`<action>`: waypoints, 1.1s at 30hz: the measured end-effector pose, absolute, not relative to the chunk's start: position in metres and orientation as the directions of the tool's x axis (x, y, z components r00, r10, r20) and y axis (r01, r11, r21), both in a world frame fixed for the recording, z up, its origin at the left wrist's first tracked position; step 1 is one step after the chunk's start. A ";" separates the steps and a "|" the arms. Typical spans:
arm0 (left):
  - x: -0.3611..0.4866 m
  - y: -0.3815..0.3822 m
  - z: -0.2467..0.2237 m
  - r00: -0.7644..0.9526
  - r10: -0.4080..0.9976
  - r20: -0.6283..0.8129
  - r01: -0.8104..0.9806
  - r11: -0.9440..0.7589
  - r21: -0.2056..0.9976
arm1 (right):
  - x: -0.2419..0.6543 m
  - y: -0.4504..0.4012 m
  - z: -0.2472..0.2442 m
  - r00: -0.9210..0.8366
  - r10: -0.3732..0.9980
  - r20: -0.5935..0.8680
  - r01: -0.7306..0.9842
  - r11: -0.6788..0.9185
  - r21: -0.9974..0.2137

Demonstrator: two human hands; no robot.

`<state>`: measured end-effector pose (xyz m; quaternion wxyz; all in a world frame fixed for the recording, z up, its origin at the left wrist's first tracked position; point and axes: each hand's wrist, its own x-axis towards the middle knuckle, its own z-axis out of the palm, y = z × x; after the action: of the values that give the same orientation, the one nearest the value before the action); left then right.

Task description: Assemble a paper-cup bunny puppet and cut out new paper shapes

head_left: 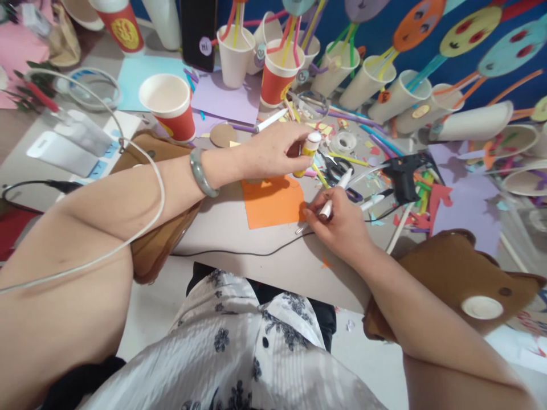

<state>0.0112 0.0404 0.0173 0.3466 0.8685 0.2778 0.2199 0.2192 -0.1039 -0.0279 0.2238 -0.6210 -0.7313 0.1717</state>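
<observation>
My left hand (pixel 273 151), with a green bangle at the wrist, is closed around a short yellow glue stick (pixel 308 152) with a white top. It holds the stick just above the back edge of an orange paper sheet (pixel 273 204). My right hand (pixel 337 219) grips a white marker (pixel 342 185) with a dark brown end, beside the sheet's right edge. Black-handled scissors (pixel 337 169) lie behind the marker, partly covered by it. A roll of clear tape (pixel 344 142) rests further back among paper scraps.
Paper cups with straws and paper faces (pixel 419 25) line the back. A red cup (pixel 168 108) stands left, near a power strip (pixel 96 162). A black glue gun (pixel 404 176) lies right. Brown pouches (pixel 453 279) flank the work area; a white cable (pixel 156 171) crosses my left arm.
</observation>
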 end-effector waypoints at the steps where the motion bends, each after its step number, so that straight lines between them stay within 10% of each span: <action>1: 0.011 0.040 0.017 0.757 0.628 0.181 0.336 -0.611 0.717 | 0.219 -0.104 -0.028 -0.127 0.985 0.116 0.833 0.169 -0.526; 33: 0.011 0.040 0.005 0.833 0.551 0.045 0.414 -0.675 0.611 | 0.218 -0.102 -0.029 -0.114 0.990 0.088 0.834 0.144 -0.533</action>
<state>0.0113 0.0402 0.0054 0.3030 0.9082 0.2656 0.1134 0.2180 -0.1020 -0.0287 0.2165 -0.6292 -0.7245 0.1797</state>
